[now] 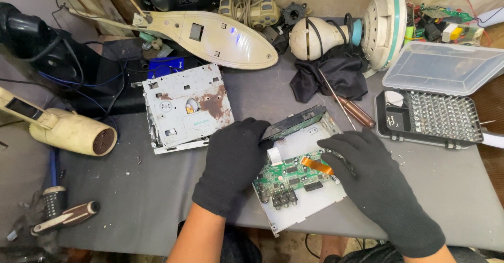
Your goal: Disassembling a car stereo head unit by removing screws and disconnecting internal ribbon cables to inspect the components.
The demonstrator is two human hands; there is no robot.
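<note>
Both my hands wear black knit gloves. My left hand [234, 160] rests on the left edge of an opened grey metal chassis [307, 210] and steadies it. Inside sits a green circuit board [286, 176] with an orange ribbon cable [316, 165] and a white ribbon cable [274, 155]. My right hand [367, 179] lies on the chassis's right side, its fingertips pinching at the board near the orange cable. What the fingertips hold is hidden.
A rusty metal drive cover [186, 105] lies to the left. An open screwdriver bit case [436, 116] and a wooden-handled screwdriver [353, 109] sit at the right. A black cloth [331, 76], a cream fan [367, 29], a hair dryer [65, 129] and cables crowd the back.
</note>
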